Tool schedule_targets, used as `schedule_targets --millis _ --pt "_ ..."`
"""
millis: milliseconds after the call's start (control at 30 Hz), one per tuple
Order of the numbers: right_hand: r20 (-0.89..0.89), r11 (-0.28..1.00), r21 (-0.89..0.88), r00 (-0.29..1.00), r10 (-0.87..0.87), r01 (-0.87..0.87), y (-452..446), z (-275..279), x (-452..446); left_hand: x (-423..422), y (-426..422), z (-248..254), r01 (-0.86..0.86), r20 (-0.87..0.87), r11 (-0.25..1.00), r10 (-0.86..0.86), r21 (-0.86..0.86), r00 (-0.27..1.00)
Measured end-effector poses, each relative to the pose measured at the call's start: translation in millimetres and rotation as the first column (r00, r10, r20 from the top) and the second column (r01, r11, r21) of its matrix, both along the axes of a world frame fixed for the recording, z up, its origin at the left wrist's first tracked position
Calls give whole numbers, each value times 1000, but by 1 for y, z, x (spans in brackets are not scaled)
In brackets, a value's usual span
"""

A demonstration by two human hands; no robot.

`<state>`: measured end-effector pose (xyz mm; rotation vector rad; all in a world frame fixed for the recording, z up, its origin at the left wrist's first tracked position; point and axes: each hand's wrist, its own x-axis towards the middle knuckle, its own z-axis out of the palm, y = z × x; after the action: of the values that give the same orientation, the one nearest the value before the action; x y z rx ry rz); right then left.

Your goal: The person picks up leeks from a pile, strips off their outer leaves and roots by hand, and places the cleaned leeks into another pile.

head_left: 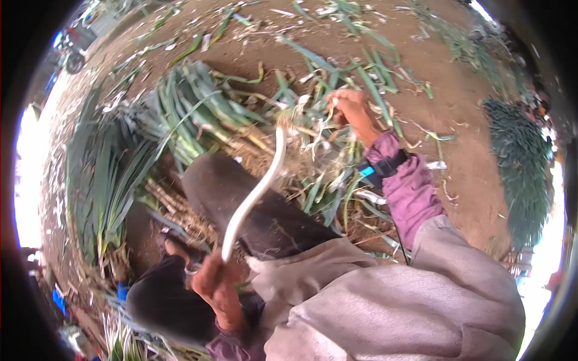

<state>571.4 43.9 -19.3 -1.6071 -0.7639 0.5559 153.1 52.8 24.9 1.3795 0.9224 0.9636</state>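
My left hand [217, 283] is closed round the lower end of a long, curved white stalk [256, 195], which rises past my knee with its rooty end up near the middle of the view. Up and to the right, my right hand [352, 111] is off the stalk, its fingers bent together near some thin, pale leaf strips; whether it pinches one is too small to tell. Leeks with green leaves and pale stems [198, 111] lie in a bundle beyond my knee. Peeled leaves and trimmings [325, 156] are strewn below my right hand.
Another leek pile [102, 174] lies at the left, with more rooty stems [174, 201] beside my leg. Scattered leaf scraps cover the brown ground [457, 120]. A big heap of green leaves [518, 174] stands at the far right. A wheeled vehicle [75, 60] shows at the top left.
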Motion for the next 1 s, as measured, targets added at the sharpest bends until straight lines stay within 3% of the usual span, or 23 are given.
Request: schedule_targets --millis 33,100,133,167,200,233,300,333,400,467,500,567,633,667,700,733,767,800,833,867,900,967,1000 --pt "48 974 -223 999 -26 36 -6 -1 -4 -5 13 9 -21 -13 991 23 129 1000" --pt "495 997 -59 866 76 -54 -11 -45 8 -29 44 44 -160 -88 964 181 211 980" --pt "411 997 -36 908 83 -75 -14 -55 2 -29 58 60 -278 -137 795 408 539 903" --pt "221 973 -209 964 146 -99 -20 -36 -14 -35 67 74 -282 -113 519 604 807 789" --pt "366 947 -265 889 274 -183 -24 -50 -7 -68 78 85 -272 -87 361 727 892 681" --pt "206 921 -341 941 268 -187 -32 -48 -14 -106 94 97 -230 -39 207 818 951 573" --pt "176 916 -387 966 188 -108 -42 -46 -31 -157 92 168 275 25 -42 998 961 66" --pt "274 920 -366 929 249 -139 -48 -55 -31 -191 97 196 284 84 -124 985 951 150" --pt "470 924 -318 812 346 -210 -57 -71 -24 -232 90 249 398 240 -249 968 883 73" --pt "397 910 -362 849 348 -204 -62 -79 -32 -270 99 295 -58 84 -63 848 996 524" --pt "366 903 -382 864 345 -199 -64 -81 -33 -278 102 317 -267 156 52 699 962 698" --pt "428 884 -422 816 389 -200 -59 -79 -37 -280 104 310 -434 245 141 655 890 715" --pt "529 917 -353 770 357 -183 -49 -61 -55 -258 103 273 -244 32 148 794 958 607" --pt "598 919 -337 707 378 -207 -42 -49 -62 -242 99 248 0 -142 161 871 987 469" --pt "613 920 -327 692 381 -216 -36 -33 -73 -228 93 222 152 -290 248 861 957 417" --pt "685 947 -203 656 318 -248 -28 -14 -87 -213 83 195 143 -444 432 757 890 478" --pt "682 953 -162 669 295 -255 -23 6 -102 -205 75 164 -118 -477 727 555 677 682" --pt "715 954 -115 644 274 -278 -19 27 -117 -180 63 147 -65 -516 794 453 605 727" --pt "624 936 -108 710 325 -334 -19 46 -129 -155 50 129 -12 -547 852 347 524 762" --pt "686 910 53 677 267 -412 -15 55 -139 -140 40 123 -2 -568 937 213 349 795" --pt "653 900 14 686 322 -436 -17 72 -151 -131 33 112 30 -601 953 166 302 782" --pt "711 829 199 660 245 -522 -7 72 -170 -112 21 106 -27 -593 1000 29 13 805" --pt "686 798 174 653 322 -577 -5 70 -177 -110 18 100 -21 -569 997 -23 -70 822"
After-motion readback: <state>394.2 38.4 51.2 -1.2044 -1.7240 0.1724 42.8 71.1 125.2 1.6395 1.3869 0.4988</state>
